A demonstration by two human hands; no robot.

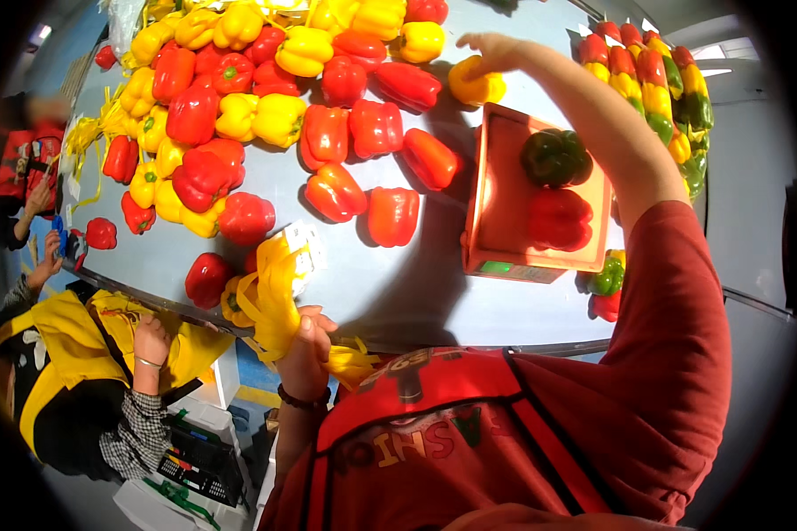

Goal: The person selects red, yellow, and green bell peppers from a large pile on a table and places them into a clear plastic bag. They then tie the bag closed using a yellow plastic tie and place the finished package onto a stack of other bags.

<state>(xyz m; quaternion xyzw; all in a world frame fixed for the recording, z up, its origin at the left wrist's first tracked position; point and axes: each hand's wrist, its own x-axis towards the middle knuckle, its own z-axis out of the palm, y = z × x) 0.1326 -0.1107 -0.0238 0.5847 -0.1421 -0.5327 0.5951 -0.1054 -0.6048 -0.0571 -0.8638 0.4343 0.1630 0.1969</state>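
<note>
My left hand [309, 342] is closed around a bundle of yellow plastic bands or netting [275, 292] with white tags [305, 249] at its top, near the table's front edge. My right hand [495, 53] reaches over the far side of the table, its fingers at a yellow bell pepper [476, 83]; whether they grip it cannot be told. Under my right forearm stands an orange plastic crate [498, 179] with a green bell pepper [556, 157] and a red bell pepper [560, 219]. Left of the crate, several red bell peppers [393, 217] lie loose.
Red and yellow peppers [196, 113] are heaped across the left of the grey table [398, 285]. Packed tricolour peppers [657, 86] stand at the back right, others [608, 275] beside the crate. A co-worker in a yellow apron [66, 338] is close on my left; another person [30, 159] is beyond.
</note>
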